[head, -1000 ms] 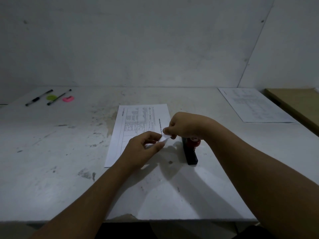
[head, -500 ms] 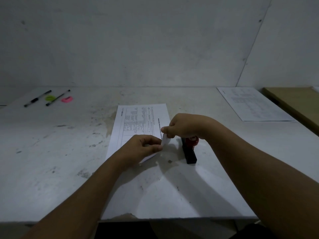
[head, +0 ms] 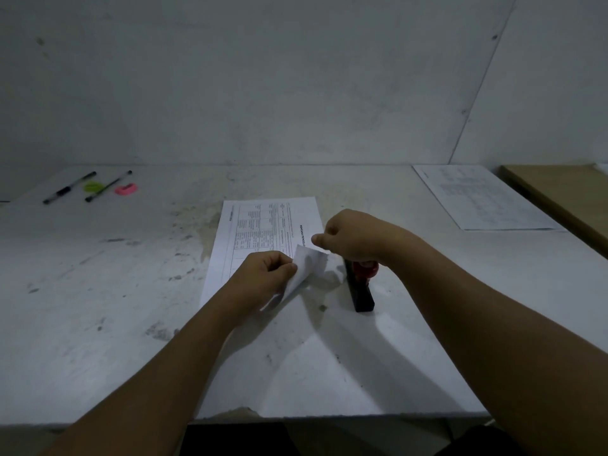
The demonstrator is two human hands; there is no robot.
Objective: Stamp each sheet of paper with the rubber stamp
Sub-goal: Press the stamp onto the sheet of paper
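A white printed sheet of paper (head: 263, 232), filled with a table of small text, is seen lying flat at the middle of a scuffed white table (head: 98, 291). Its near right corner is raised off the surface and curled over. This corner is pinched between the thumb and bent fingers of the left hand (head: 263, 274).

The right hand (head: 353, 238) is held just above the same raised corner, with its fingers curled inward and the thumb pointed to the left. Whether the paper's edge is nipped by it cannot be told, since the contact is hidden beneath the hand.

A rubber stamp with a black oblong base and a red round knob (head: 360, 289) is stood on the table just beside the sheet's right edge. It is partly hidden under the right wrist.

At the far right of the table a second printed white sheet (head: 483, 199) is laid flat, well apart from the first, and a brown board (head: 559, 195) is set beside it. At the far left two slim black pens (head: 69, 187) (head: 108, 185) are laid slantwise. A small lime-green object (head: 93, 185) is placed between them, and a small pink object (head: 125, 189) just beside the second pen.
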